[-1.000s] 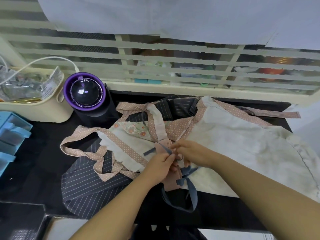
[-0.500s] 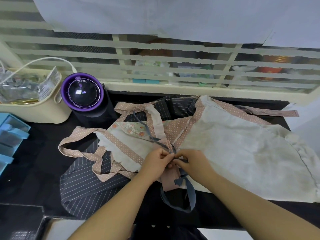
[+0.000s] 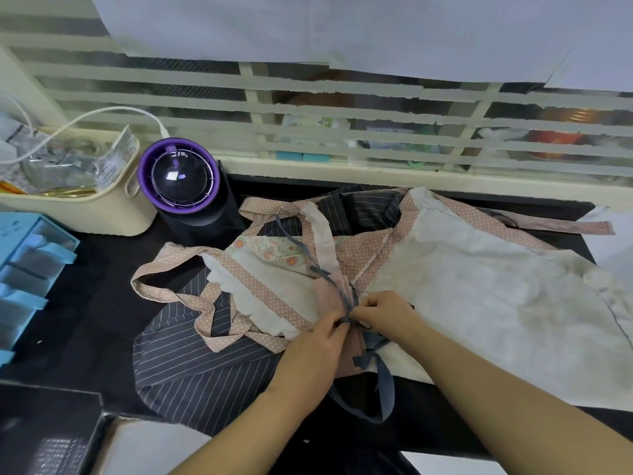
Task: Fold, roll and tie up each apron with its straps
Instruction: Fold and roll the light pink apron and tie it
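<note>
Both hands, left hand [image 3: 317,341] and right hand [image 3: 383,315], are now pinching the blue strap [image 3: 346,322] tighter around the pink roll [image 3: 330,293]; knot nearly finished.

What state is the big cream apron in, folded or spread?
Spread. The cream apron lies flat, unrolled, across the black table, right of both hands.
</note>
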A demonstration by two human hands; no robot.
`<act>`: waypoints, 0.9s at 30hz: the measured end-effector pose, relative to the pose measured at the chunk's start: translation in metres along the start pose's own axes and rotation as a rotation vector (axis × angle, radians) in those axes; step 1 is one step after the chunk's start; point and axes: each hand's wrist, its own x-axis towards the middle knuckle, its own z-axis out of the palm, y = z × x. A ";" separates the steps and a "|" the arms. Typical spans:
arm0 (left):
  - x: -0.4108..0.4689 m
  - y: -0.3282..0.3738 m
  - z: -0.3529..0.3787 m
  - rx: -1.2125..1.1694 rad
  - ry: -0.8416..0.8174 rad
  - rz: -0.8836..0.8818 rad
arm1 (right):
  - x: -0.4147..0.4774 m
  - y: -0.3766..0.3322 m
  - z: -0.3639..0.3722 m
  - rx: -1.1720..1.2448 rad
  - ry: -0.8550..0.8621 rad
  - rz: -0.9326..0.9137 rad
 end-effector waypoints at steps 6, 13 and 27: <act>-0.004 0.005 0.005 0.193 -0.069 0.002 | -0.005 -0.011 -0.002 -0.122 0.000 -0.102; -0.004 0.005 0.006 0.065 -0.064 -0.073 | -0.022 -0.010 -0.006 -0.234 -0.067 -0.295; 0.008 0.003 0.009 -0.304 0.169 -0.115 | -0.016 -0.008 -0.008 0.195 -0.238 -0.070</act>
